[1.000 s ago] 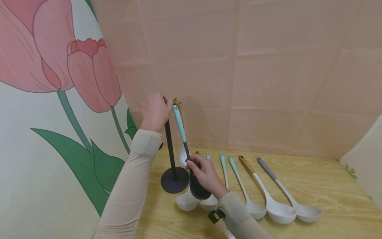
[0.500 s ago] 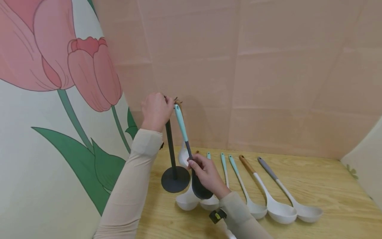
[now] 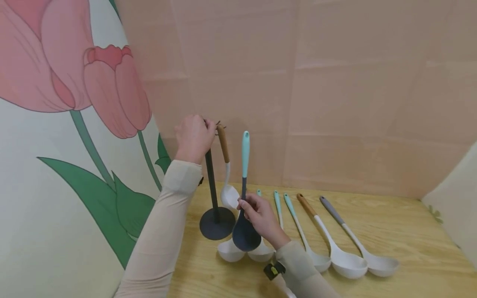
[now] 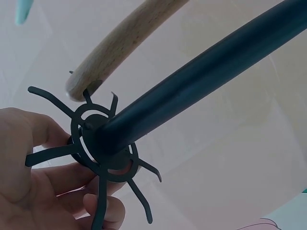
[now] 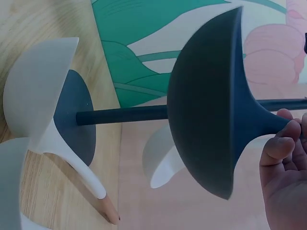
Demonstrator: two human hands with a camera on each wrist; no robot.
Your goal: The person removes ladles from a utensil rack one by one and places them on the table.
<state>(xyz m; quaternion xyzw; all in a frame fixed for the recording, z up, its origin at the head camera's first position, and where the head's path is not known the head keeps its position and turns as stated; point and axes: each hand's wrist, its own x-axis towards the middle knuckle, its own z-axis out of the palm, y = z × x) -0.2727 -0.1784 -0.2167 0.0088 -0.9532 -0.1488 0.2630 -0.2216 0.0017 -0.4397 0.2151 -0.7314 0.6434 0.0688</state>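
Observation:
My right hand (image 3: 262,217) pinches a ladle (image 3: 245,155) by its lower handle. The ladle has a turquoise handle end and a dark grey bowl (image 5: 206,105), and is held upright, bowl down, right of a black utensil stand (image 3: 211,182). Up at the stand's top, the fingers of my left hand (image 3: 194,138) curl around the hub. In the left wrist view, thin curved hooks (image 4: 53,155) spread from that hub. From one of them hangs a white ladle with a wooden handle (image 3: 223,145). The dark ladle's handle tip is apart from the hooks.
Several white ladles lie on the wooden table (image 3: 421,236), among them a wooden-handled one (image 3: 348,263) and a grey-handled one (image 3: 333,210). Two white bowls (image 3: 231,251) sit just in front of the stand's round base (image 3: 214,229). A pink sheet (image 3: 354,103) hangs behind.
The dark ladle's top has swung right, away from the hooks, and its hollow now faces the head camera. The hanging ladle's handle has come into view. My left hand has stayed put.

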